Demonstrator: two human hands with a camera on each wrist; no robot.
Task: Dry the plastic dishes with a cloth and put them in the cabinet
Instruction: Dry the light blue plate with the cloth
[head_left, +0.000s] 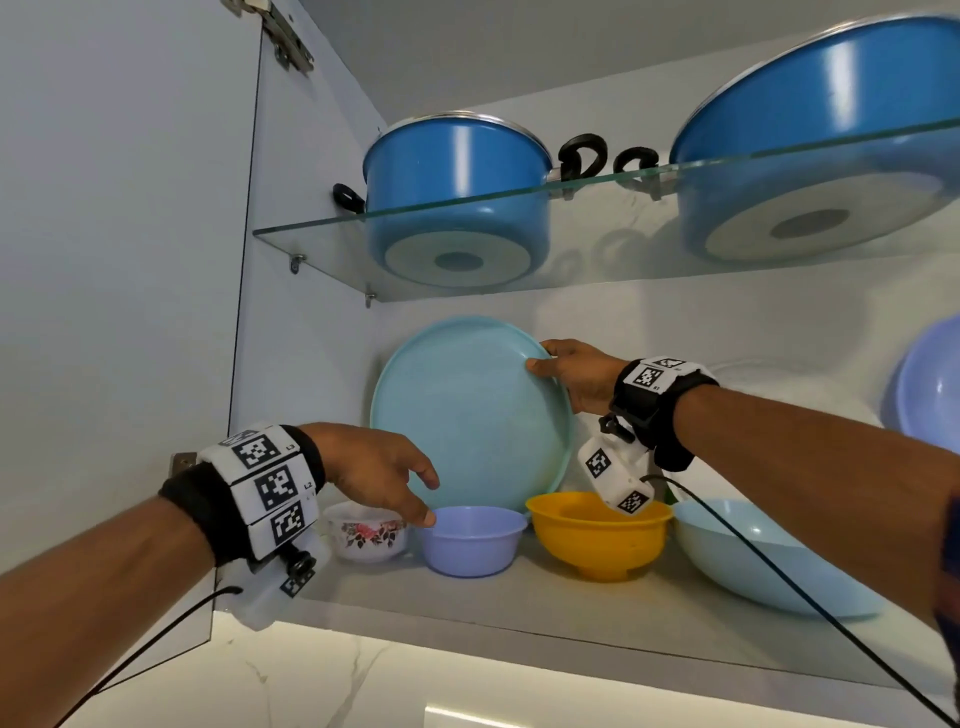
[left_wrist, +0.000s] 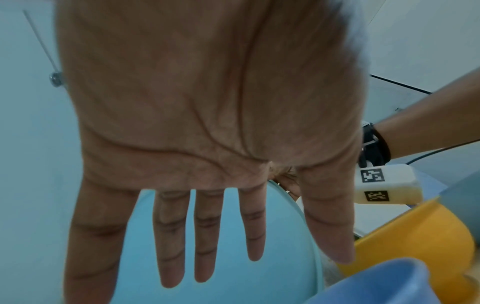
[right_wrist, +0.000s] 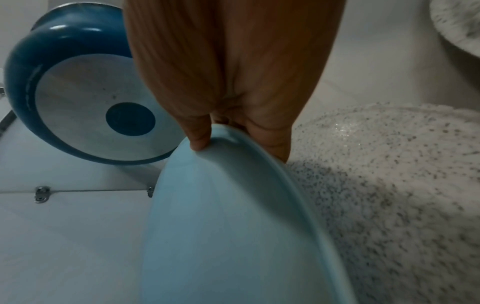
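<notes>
- Standing open overhead, the cabinet (head_left: 130, 260), its door swung out to the left and its lower shelf (head_left: 519, 608) carrying the plastic dishes.
- Sitting on the glass shelf (head_left: 597, 228) above, a large blue pan (head_left: 831, 156) at the right and a blue pot (head_left: 457, 197) at the left, both seen from below.
- Standing on edge on the lower shelf toward the far wall, the light blue plate (head_left: 467, 415), face turned to the near side, behind the small bowls.
- Lying tilted at the right of the lower shelf, a light blue wide bowl (head_left: 769, 566); further right, a lilac dish (head_left: 930, 384) standing on edge, cut off by the frame.
- Resting upright just right of centre, a yellow bowl (head_left: 597, 535), just beside a lilac bowl (head_left: 470, 540) on its left.
- Sitting at the left end of the row, a white floral bowl (head_left: 363, 530), partly hidden behind the left wrist.
- Gripping the plate's upper right rim, the right hand (head_left: 576, 374), thumb on the near face and fingers (right_wrist: 270, 142) curled round behind the edge.
- Hovering over the lilac bowl, the left hand (head_left: 374, 467), holding nothing, fingers (left_wrist: 171, 246) straight and slightly spread, the thumb tip close to that bowl's rim; contact too hard to tell.
</notes>
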